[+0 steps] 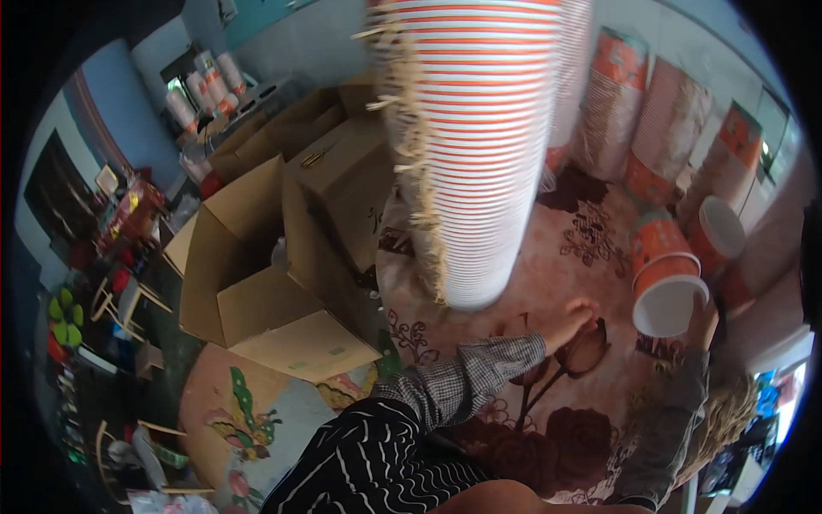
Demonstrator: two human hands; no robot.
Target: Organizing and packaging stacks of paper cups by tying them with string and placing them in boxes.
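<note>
My left hand (575,324) hovers over the flower-patterned cloth, fingers loosely curved and apart, holding nothing. At the right, my right hand (704,322) grips the rim of an orange paper bucket (668,295) with a white inside; its mouth is tilted toward me. The bucket is nested on other orange ones behind it. Another paper bucket (721,230) lies tipped just beyond. In front of me towers a tall stack of nested paper buckets (484,154), their white and orange rims showing. Straw-like fibre runs down the stack's left side.
An open cardboard box (282,313) stands left of the stack, with more boxes behind it and scissors (318,157) on one. Wrapped bucket stacks (612,103) line the back right wall. A bundle of straw-coloured strands (728,428) lies beside my right forearm. Small chairs (128,300) stand far left.
</note>
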